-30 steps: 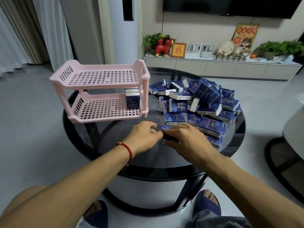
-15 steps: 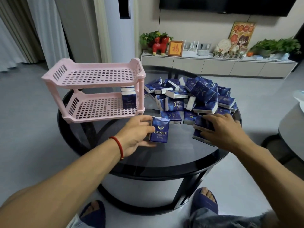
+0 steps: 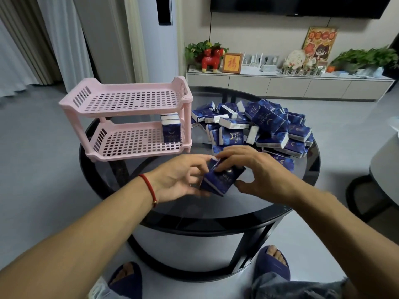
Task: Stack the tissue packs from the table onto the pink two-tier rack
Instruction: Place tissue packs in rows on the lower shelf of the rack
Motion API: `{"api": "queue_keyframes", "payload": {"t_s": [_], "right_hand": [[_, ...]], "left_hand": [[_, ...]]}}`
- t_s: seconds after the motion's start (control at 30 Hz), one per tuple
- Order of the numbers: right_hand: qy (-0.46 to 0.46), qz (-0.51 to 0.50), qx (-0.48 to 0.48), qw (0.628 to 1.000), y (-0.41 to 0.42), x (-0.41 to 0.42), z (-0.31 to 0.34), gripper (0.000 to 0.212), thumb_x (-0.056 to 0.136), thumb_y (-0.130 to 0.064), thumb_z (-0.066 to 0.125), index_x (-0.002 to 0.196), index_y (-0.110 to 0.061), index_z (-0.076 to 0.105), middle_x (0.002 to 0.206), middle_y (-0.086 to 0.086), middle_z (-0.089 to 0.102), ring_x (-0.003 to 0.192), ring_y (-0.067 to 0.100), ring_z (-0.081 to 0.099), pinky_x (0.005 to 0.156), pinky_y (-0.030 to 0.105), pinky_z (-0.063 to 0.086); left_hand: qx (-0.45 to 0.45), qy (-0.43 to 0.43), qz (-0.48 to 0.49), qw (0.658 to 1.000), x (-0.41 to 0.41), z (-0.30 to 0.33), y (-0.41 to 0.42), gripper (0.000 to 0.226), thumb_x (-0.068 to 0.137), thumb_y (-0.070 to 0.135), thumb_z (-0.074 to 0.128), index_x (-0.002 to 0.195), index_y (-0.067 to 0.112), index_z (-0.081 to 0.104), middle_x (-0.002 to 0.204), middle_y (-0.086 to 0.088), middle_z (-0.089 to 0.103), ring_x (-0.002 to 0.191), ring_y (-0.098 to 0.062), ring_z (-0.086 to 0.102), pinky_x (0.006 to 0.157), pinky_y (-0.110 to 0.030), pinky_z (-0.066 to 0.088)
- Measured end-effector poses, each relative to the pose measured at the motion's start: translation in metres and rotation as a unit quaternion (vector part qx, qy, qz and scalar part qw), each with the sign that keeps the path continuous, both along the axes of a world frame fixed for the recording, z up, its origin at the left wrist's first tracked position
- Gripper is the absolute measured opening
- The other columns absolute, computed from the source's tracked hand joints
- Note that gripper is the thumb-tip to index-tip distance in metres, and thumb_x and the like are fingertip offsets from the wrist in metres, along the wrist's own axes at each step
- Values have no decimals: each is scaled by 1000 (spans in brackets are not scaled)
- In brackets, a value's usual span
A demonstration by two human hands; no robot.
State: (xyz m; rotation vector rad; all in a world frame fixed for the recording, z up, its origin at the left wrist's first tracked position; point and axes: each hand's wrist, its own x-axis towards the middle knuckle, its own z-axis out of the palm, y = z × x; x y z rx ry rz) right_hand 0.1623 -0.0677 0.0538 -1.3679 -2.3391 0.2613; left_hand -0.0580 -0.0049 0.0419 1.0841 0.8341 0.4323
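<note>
Round dark glass table [image 3: 194, 210] carries the pink plastic two-tier rack [image 3: 129, 124] and a heap of packs. Left hand [image 3: 179, 180] and right hand [image 3: 259, 173] pinch one navy film-wrapped tissue pack [image 3: 220, 180] between them, above the glass: probably light, squashy, slick; best gripped across its short ends.

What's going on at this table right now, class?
A person is moving tissue packs onto a pink rack. Both hands, left and right, hold blue packs together above the glass table. A few packs already stand at the right end of the rack's lower tier; nothing shows on the top tier. A big pile waits on the table to the rack's right.
</note>
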Motion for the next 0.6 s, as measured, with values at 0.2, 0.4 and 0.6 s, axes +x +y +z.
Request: {"api": "queue_keyframes", "payload": {"t_s": [0.2, 0.4, 0.6], "right_hand": [[48, 5, -51, 998, 1, -14, -1, 52, 82, -6, 71, 120, -39, 60, 153, -20, 34, 130, -10, 38, 102, 14, 41], [181, -88, -96, 975, 8, -19, -14, 66, 86, -58, 65, 143, -30, 48, 133, -12, 60, 115, -1, 61, 92, 31, 58], [169, -75, -79, 980, 24, -37, -29, 54, 88, -37, 76, 137, -24, 57, 113, -12, 69, 100, 1, 66, 84, 23, 59]], "left_hand": [[122, 35, 10, 992, -3, -14, 1, 67, 80, -19, 68, 131, 23, 61, 116, -11, 75, 109, -29, 71, 85, -43, 58], [339, 84, 61, 935, -13, -20, 4, 72, 69, -16, 78, 125, 26, 61, 124, -1, 69, 116, -12, 67, 94, -20, 54], [408, 159, 48, 898, -22, -31, 2, 62, 73, 7, 84, 118, 33, 50, 117, 5, 70, 110, -9, 68, 98, -38, 56]]}}
